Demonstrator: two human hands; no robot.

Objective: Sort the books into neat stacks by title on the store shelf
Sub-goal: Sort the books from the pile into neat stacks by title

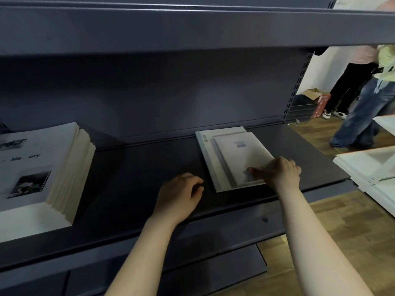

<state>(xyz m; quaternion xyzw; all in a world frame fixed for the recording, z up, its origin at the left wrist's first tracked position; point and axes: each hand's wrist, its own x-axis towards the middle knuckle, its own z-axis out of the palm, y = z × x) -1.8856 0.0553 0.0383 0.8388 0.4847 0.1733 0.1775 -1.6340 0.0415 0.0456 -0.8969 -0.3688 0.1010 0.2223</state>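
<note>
Left hand [180, 194]: fingers curled loosely, holding nothing, resting on the shelf [149, 167].
Right hand [282, 173]: fingers pressing the top white book [239, 154] near corner.
Tall stack [42, 167]: far left.

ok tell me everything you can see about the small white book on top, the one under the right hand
The small white book has a pale, matte cover with a thin raised border and a small blue-grey mark near its far end; the print is too blurred to read. It lies flat and closed, slightly skewed, on a larger white book, which sits on the right part of the dark shelf. The right hand rests on its near right corner, one of the fingers pressing on the cover. The left hand is apart from it.
</note>
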